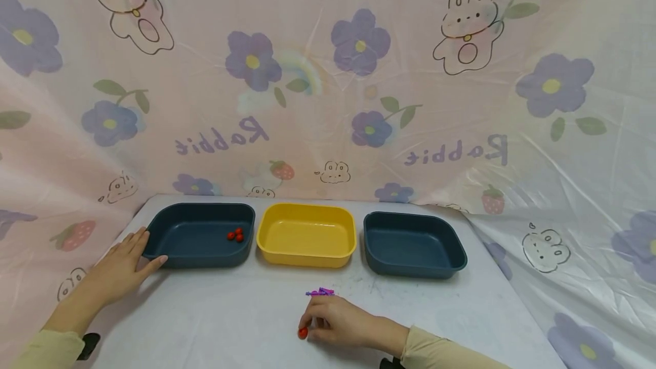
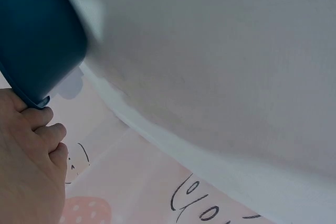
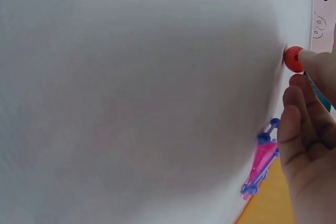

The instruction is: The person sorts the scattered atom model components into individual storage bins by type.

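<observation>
My right hand (image 1: 338, 322) is low over the white table, pinching a small red bead (image 1: 303, 333) at its fingertips. In the right wrist view the thumb lies against this bead (image 3: 293, 59), which has a dark hole. Just beyond the knuckles lie several small purple and pink plastic pieces (image 1: 324, 291), partly hidden by the hand. My left hand (image 1: 117, 269) grips the near left corner of a dark blue tray (image 1: 200, 261), fingers at its left rim and thumb along the front. The left wrist view shows the fingertips bent at the rim.
Three red beads (image 1: 236, 235) lie together in the right part of the left tray. A yellow tray (image 1: 306, 258) stands in the middle, and another dark blue tray (image 1: 415, 267) to its right. Behind them hangs a printed cloth (image 1: 318, 107).
</observation>
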Demonstrator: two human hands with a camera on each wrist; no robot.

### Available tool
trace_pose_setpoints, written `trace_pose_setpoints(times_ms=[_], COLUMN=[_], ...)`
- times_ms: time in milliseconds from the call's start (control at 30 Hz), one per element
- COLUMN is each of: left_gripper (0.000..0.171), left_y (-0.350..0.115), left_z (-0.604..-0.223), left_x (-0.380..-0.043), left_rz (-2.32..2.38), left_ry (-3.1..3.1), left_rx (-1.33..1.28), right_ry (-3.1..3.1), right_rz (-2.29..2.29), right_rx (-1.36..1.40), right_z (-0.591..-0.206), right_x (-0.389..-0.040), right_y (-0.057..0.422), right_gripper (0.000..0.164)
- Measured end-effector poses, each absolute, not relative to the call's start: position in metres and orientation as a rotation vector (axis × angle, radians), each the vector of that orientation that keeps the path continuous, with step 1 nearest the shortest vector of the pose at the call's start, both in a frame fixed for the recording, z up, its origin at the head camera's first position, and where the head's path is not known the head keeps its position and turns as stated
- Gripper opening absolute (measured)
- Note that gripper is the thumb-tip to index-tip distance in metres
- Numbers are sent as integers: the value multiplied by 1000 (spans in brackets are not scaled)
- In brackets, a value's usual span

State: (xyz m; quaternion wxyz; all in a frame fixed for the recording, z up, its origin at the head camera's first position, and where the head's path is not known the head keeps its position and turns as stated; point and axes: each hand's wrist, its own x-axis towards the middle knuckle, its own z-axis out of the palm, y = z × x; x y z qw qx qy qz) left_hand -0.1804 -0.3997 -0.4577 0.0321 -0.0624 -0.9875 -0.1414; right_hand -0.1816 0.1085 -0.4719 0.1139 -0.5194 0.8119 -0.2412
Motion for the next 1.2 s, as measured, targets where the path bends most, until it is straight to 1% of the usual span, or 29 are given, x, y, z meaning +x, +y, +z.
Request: trace_pose_setpoints(times_ms=[233, 800, 1200], left_gripper=[95, 95, 94], left_y=[-399, -401, -399], left_z=[-457, -460, -457], left_x=[-179, -181, -178], left_rz=[-417, -415, -412], left_ry=[-3034, -3033, -3021], left_rx=[-190, -188, -182], right_ry=[2384, 2373, 2391], right_rz=[-707, -723, -907], right_rx=[-1523, -1537, -1498], right_z=[-474, -475, -465], right_x=[-180, -181, -185], right_y=[108, 106, 105], right_gripper=[12, 11, 11])
